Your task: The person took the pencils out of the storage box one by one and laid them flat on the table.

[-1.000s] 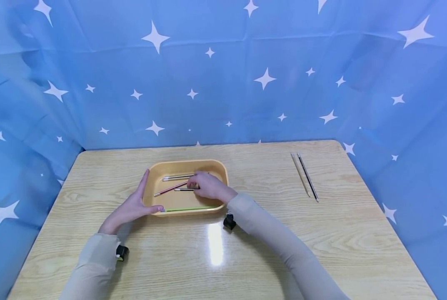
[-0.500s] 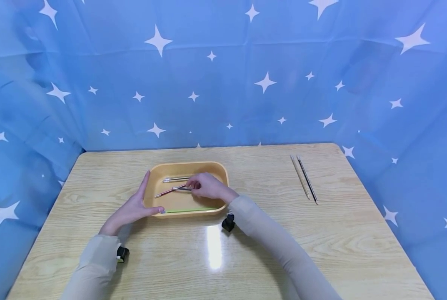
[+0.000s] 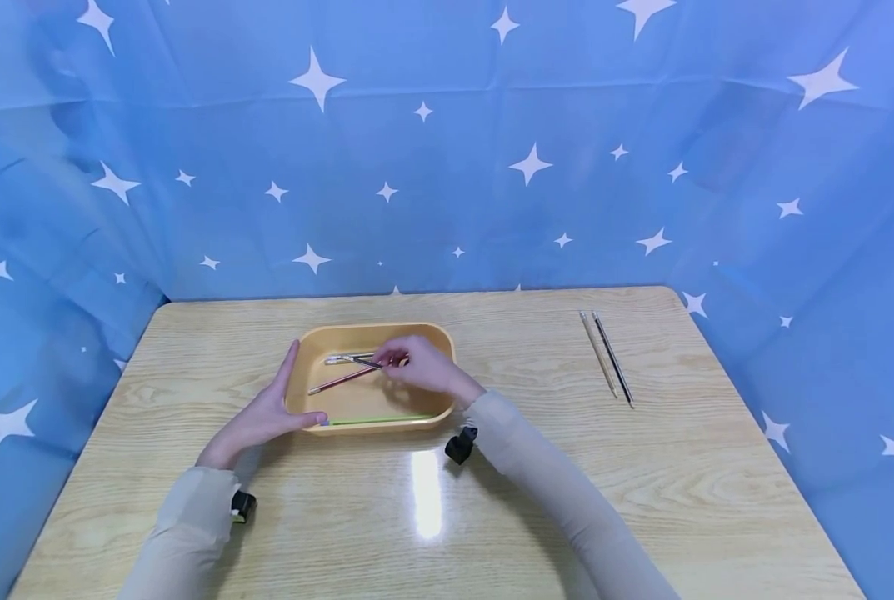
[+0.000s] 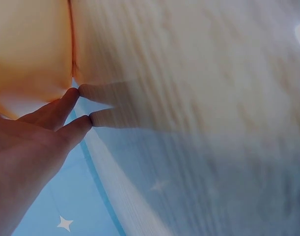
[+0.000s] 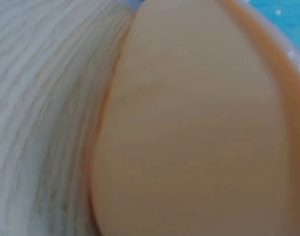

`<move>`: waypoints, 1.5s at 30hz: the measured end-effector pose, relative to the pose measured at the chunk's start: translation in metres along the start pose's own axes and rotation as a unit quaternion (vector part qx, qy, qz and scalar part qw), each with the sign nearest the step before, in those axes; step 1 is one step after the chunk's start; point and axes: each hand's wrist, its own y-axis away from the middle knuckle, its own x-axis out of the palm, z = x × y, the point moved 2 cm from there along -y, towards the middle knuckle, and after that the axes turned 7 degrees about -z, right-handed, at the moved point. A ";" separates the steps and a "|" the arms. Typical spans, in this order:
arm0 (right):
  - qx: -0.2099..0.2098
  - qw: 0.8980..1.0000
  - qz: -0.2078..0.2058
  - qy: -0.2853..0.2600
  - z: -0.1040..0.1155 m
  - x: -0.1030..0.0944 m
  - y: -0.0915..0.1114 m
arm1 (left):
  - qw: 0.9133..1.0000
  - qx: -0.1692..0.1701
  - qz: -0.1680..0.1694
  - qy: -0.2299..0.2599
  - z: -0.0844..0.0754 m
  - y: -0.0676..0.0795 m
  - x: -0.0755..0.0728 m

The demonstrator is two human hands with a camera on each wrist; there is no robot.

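A yellow-orange plastic tray (image 3: 375, 403) sits on the table. My left hand (image 3: 265, 415) lies against its left end, fingers straight and spread, thumb on the front rim. The left wrist view shows the fingertips of that hand (image 4: 37, 142) beside the tray's outer wall (image 4: 32, 44). Inside the tray, my right hand (image 3: 426, 367) pinches a dark pencil (image 3: 364, 362), pale end pointing left. Beneath it lie a red pencil (image 3: 336, 384) and light-coloured pencils (image 3: 332, 360). A green pencil (image 3: 379, 420) runs along the front wall. In the right wrist view, the tray's side (image 5: 189, 123) hides the hand.
To the right on the wooden table (image 3: 686, 467), a natural-wood pencil (image 3: 599, 354) and a black pencil (image 3: 613, 360) lie side by side. A blue curtain with white stars (image 3: 447, 167) hangs behind the table and along both sides.
My right hand has lifted the dark pencil from the tray's floor and shifted it slightly toward the back, over the other pencils. My left hand stays at the tray's left end.
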 end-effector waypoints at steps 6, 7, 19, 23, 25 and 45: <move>-0.022 0.998 -0.043 -0.031 0.012 -0.019 0.008 | 1.000 -0.001 -0.001 0.004 0.001 0.003 -0.001; -0.025 0.998 -0.051 -0.037 0.013 -0.024 0.010 | 1.000 -0.001 -0.001 0.003 0.001 0.003 -0.001; 0.013 0.987 -0.147 -0.059 -0.003 -0.071 0.040 | 1.000 -0.012 0.000 0.001 -0.004 0.008 -0.004; 0.033 0.983 -0.174 -0.047 -0.022 -0.085 0.050 | 1.000 -0.006 0.002 0.002 -0.005 0.008 -0.005; 0.045 0.981 -0.182 -0.044 -0.030 -0.091 0.056 | 1.000 -0.007 0.002 0.000 -0.005 0.008 -0.005; 0.158 0.957 -0.222 0.102 -0.104 -0.164 0.120 | 1.000 -0.003 0.012 0.005 -0.002 0.001 -0.001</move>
